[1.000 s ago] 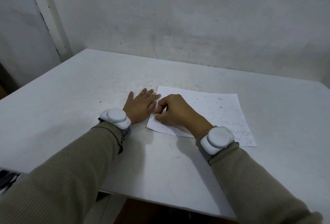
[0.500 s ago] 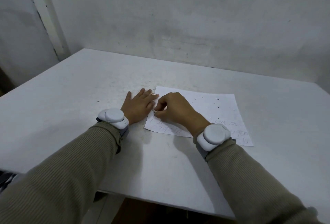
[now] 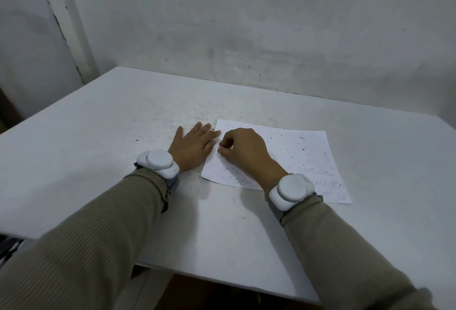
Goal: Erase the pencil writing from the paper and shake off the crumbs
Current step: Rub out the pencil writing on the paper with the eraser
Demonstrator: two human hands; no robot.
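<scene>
Head view: A person works over a sheet of paper lying flat on a white table, its long sides running away from the person and a little to the left. The left hand lies open and flat on the table just beside the sheet, its straight fingertips touching the paper's left edge. The right hand rests on the sheet's far-left part. Its fingers are curled against the thumb, pinching what is judged to be an eraser, of which only a dark sliver shows.

Pencil writing runs in lines across the sheet's near end, left to right, on the person's side of the right hand and partly hidden under that wrist. Dark crumbs are scattered over the far-right part. The right hand is the nearer to the writing, so the likely next stroke draws it back towards the person while the left steadies the edge.
</scene>
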